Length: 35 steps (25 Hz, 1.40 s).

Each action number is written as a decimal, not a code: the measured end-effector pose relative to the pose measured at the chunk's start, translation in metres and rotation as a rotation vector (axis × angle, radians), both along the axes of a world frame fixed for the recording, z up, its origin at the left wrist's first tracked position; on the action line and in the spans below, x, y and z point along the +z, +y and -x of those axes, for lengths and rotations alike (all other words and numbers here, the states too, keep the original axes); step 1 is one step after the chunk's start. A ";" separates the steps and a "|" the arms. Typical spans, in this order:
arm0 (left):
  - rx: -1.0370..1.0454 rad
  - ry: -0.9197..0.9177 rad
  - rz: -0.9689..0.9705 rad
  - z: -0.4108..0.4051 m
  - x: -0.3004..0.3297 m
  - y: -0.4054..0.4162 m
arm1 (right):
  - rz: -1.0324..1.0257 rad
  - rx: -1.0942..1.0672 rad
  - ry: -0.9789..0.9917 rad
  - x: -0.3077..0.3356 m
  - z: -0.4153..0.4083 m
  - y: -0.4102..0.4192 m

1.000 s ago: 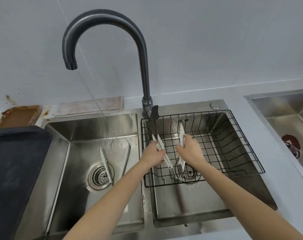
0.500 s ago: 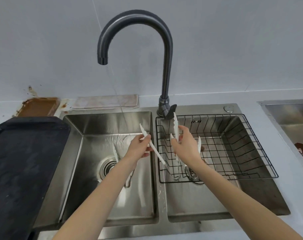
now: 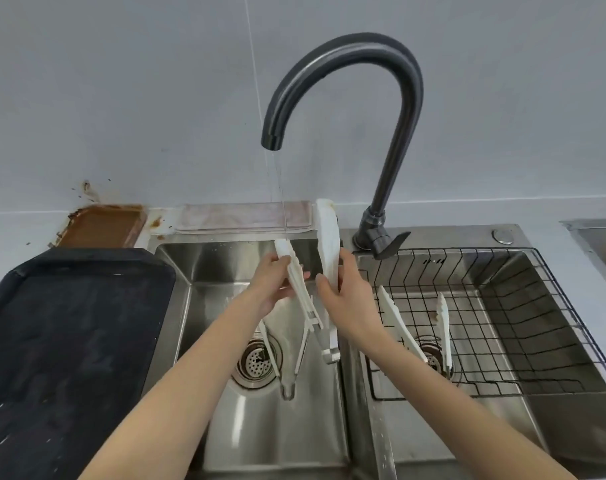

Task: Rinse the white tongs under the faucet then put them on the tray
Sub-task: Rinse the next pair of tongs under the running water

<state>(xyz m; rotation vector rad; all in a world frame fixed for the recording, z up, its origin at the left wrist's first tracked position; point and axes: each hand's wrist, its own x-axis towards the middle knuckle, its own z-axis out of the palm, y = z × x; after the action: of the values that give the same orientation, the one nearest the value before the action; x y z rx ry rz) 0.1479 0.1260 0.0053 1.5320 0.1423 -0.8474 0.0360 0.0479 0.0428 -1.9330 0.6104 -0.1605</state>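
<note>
Gripping one arm of the white tongs [image 3: 324,258] in each hand, we hold them spread over the left basin [image 3: 204,271], our left hand [image 3: 272,284] curled round the near arm and our right hand [image 3: 346,296] round the taller one. Water from the faucet [image 3: 346,67] lands on the left arm's tip. Wet plastic could slip through our fingers and drop onto the other tongs [image 3: 284,355] below. The tray [image 3: 87,268] waits to the left, so dripping across the counter seems likely.
</note>
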 end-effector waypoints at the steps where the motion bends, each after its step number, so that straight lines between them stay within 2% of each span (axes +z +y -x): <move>1: 0.018 0.000 -0.006 -0.007 0.000 -0.003 | -0.001 -0.005 0.007 -0.002 -0.003 0.000; 9: 0.146 -0.078 -0.118 -0.029 -0.012 -0.019 | -0.018 -0.010 0.068 -0.018 -0.014 0.000; 12: 0.116 -0.138 -0.119 -0.028 -0.009 -0.023 | -0.047 0.009 0.073 -0.026 -0.017 0.000; 15: 0.079 -0.146 -0.017 -0.027 0.000 -0.024 | -0.155 -0.013 0.100 -0.036 -0.018 0.000; 18: -0.012 -0.105 0.087 -0.025 0.009 -0.020 | -0.459 -0.163 0.130 -0.046 -0.024 -0.004; 20: -0.028 -0.003 0.220 -0.027 0.014 -0.016 | -0.628 -0.234 0.149 -0.052 -0.027 -0.007; 23: -0.030 0.166 0.446 -0.030 0.019 -0.009 | -0.675 -0.216 0.161 -0.059 -0.029 -0.008; 25: 0.018 0.252 0.491 -0.030 0.019 -0.009 | -0.737 -0.211 0.147 -0.061 -0.032 -0.005; 32: 0.269 0.260 0.239 -0.033 0.025 -0.022 | -0.742 -0.181 0.121 -0.063 -0.032 -0.004; 35: 0.293 0.237 0.175 -0.034 0.021 -0.019 | -0.703 -0.167 0.154 -0.066 -0.029 -0.007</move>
<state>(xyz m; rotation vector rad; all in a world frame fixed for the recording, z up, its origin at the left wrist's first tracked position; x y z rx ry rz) 0.1822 0.1069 0.0260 1.2081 0.4441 -0.7818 0.0645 0.0407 -0.0234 -1.2203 0.8036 0.0945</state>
